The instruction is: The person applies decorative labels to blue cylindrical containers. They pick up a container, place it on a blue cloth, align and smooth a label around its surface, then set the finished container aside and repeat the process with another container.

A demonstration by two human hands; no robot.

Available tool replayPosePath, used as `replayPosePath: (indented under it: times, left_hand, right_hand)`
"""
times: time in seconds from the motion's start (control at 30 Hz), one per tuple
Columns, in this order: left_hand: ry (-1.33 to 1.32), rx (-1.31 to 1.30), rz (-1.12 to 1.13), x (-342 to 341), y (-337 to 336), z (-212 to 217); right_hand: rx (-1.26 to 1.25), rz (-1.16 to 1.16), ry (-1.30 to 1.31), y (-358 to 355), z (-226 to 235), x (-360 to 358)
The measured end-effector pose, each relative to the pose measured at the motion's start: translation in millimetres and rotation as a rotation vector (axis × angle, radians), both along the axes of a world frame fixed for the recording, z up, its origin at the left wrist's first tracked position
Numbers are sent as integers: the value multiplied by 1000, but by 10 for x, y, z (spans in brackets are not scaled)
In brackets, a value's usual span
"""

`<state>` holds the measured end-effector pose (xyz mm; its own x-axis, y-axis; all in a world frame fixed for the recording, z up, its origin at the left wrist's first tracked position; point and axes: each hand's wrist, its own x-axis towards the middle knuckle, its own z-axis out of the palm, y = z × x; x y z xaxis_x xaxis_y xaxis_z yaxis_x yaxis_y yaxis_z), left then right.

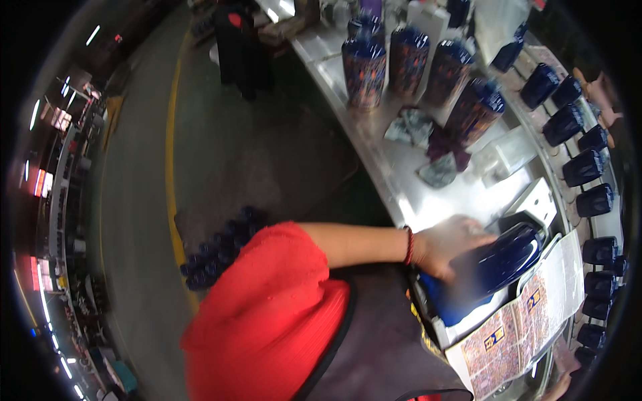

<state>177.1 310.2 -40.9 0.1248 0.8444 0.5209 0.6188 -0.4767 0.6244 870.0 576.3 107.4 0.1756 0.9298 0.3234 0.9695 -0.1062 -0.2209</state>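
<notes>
My left hand [449,246], smeared by motion, comes from the left with a red cord bracelet [408,245] at its wrist. It grips one end of a glossy dark blue bottle [509,257], which lies tilted over the bench edge. Below the bottle are bright blue material [438,294] and a white tray-like holder [461,329]. Beside it lie sheets of patterned labels [498,347] in brown and multicolour with small blue and yellow panels. No part of my right hand can be made out.
Several blue bottles with patterned wraps [364,75] stand on the metal bench [374,144], near crumpled grey and maroon cloths [441,148]. Plain blue bottles [583,167] line a conveyor at right, where another person's hand [600,93] shows. More dark blue pieces [217,250] sit at lower left.
</notes>
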Motion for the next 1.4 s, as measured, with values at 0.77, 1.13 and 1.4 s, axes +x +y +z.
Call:
replayPosePath:
  times: [0.77,1.13,1.4]
  left_hand:
    - [267,50,13,-50,-8,373]
    - [329,48,11,33,-73,522]
    - [161,-87,-142,-67,3,376]
  right_hand:
    - [-167,-77,-566,-1158,-788,1078]
    - [-16,537,-164,-1816,1009,-2875]
    - [106,928,-60,-2060,1093,-3932]
